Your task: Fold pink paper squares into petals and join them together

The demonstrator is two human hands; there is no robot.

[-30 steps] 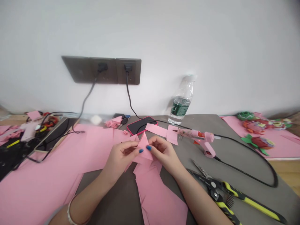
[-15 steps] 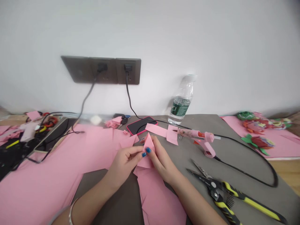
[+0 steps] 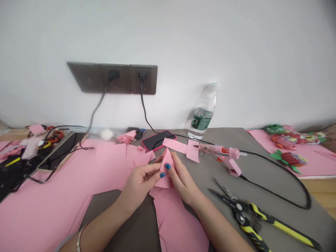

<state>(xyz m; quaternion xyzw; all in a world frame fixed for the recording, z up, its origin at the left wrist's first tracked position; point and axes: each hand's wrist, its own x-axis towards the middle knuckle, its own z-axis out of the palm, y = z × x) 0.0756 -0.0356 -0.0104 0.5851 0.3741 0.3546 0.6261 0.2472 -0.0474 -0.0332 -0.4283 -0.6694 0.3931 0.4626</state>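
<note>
Between both hands is a piece of pink paper (image 3: 166, 179), folded to a point at its top. My left hand (image 3: 140, 183) pinches its left edge between thumb and fingers. On the other side my right hand (image 3: 183, 180) grips the paper, its thumb pressed on the front and its fingers behind, partly hidden. Below the hands lie overlapping pink paper sheets (image 3: 181, 220) on the grey table. Just beyond them are a pink-edged phone (image 3: 159, 139) and loose pink strips (image 3: 175, 145).
A pink glue gun (image 3: 223, 152) with a black cord lies at right. Closer stand out open yellow-and-black pliers (image 3: 241, 210). A water bottle (image 3: 202, 115) leans by the wall. Large pink sheets (image 3: 52, 203) cover the left; paper flowers (image 3: 291, 159) lie far right.
The folded paper's tip has shifted slightly to the right, and my right thumb has moved a little up along its front. Both hands keep their hold.
</note>
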